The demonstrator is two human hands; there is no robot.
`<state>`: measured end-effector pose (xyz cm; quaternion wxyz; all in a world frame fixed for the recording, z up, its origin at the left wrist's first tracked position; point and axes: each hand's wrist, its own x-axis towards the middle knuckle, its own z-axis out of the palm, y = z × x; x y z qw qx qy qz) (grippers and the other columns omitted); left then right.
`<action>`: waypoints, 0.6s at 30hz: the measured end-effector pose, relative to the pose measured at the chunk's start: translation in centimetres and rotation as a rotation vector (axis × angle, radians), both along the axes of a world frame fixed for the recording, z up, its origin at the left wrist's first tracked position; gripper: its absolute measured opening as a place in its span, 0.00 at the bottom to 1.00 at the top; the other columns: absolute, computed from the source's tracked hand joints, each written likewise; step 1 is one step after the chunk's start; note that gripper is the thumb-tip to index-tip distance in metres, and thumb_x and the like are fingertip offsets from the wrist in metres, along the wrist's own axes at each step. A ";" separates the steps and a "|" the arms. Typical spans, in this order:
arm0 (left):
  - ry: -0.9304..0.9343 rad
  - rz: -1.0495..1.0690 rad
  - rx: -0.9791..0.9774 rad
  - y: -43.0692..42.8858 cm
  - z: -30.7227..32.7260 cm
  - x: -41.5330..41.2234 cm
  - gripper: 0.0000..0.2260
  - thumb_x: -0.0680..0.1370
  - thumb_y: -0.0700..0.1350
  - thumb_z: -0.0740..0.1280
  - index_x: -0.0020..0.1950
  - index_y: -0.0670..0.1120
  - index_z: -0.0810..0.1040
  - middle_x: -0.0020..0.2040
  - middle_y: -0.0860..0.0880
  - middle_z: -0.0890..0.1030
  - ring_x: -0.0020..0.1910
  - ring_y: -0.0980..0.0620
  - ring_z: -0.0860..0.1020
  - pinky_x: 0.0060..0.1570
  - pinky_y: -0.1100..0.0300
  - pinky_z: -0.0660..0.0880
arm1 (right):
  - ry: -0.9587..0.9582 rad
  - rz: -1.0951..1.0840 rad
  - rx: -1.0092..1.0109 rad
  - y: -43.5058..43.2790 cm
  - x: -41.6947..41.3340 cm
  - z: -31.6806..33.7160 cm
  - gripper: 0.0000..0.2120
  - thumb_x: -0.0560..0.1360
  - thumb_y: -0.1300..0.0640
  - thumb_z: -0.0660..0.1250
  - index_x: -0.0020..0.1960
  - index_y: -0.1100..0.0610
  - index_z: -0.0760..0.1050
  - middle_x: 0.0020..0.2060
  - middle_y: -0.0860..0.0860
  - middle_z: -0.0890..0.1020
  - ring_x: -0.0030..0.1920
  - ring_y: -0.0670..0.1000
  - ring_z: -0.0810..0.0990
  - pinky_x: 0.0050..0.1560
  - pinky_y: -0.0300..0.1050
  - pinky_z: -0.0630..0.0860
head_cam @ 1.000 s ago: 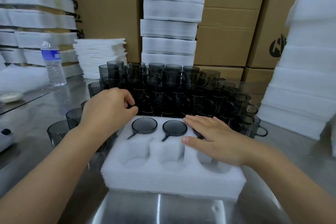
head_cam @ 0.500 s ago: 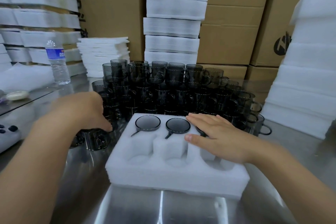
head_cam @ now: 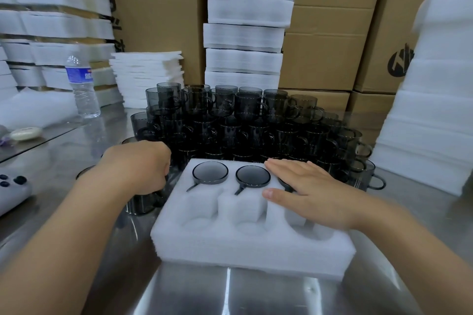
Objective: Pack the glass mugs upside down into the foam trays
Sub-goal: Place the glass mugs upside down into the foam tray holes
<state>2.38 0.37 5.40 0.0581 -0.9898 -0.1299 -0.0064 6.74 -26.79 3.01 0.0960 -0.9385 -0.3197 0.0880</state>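
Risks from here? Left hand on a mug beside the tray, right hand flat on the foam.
1. The left hand grips a glass mug tight between the foam tray and other mugs; lifting and flipping it there may knock glass on glass.
2. The stacked mugs stand in tiers right behind the tray; a nudge could topple them onto the steel table.
3. The right hand lies flat over the back-right mug, hiding whether it is seated.

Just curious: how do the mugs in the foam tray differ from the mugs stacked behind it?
The tray mugs sit base-up, sunk in the foam tray, in one row; the stacked mugs stand exposed, piled in tiers. Both are smoky grey glass with handles.
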 end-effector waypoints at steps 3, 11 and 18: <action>-0.026 -0.030 0.015 -0.9 -0.3 0.0 0.01 0.74 0.45 0.63 0.45 0.49 0.73 0.43 0.51 0.78 0.41 0.50 0.74 0.38 0.59 0.70 | -0.001 -0.004 -0.007 0.0 0.0 0.0 0.40 0.69 0.29 0.42 0.77 0.43 0.41 0.76 0.36 0.44 0.74 0.37 0.39 0.74 0.45 0.35; -0.298 0.027 0.017 -2.6 0.1 -0.4 0.08 0.73 0.40 0.62 0.50 0.48 0.69 0.39 0.51 0.74 0.38 0.49 0.73 0.31 0.60 0.64 | 0.006 0.006 -0.012 0.0 0.0 0.2 0.37 0.73 0.31 0.44 0.77 0.43 0.39 0.76 0.36 0.43 0.74 0.37 0.39 0.73 0.43 0.34; -0.769 -0.133 -0.048 -4.0 0.4 -1.4 0.08 0.73 0.38 0.64 0.44 0.50 0.69 0.35 0.54 0.71 0.37 0.50 0.68 0.27 0.60 0.55 | -0.016 0.016 0.010 -0.1 0.3 -0.1 0.36 0.74 0.31 0.45 0.77 0.43 0.40 0.76 0.36 0.44 0.74 0.37 0.39 0.73 0.43 0.34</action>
